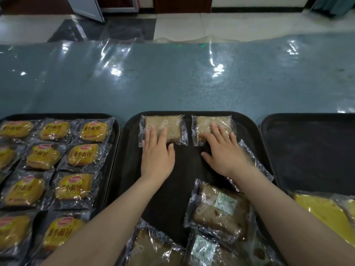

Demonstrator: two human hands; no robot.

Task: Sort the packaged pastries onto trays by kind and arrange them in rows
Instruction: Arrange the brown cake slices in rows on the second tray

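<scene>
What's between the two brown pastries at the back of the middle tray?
Nothing: in the head view a bare strip of middle tray separates the left pastry from the right pastry. The left hand and right hand each rest on one.

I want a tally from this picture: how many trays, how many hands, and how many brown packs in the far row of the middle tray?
Trays: 3
Hands: 2
Brown packs, far row: 2
Total: 7

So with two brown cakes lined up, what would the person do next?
Probably lift the right hand and fetch the clear-wrapped brown cake beside it, setting it right of the second clear-wrapped brown cake, where the black middle tray is bare.
</scene>
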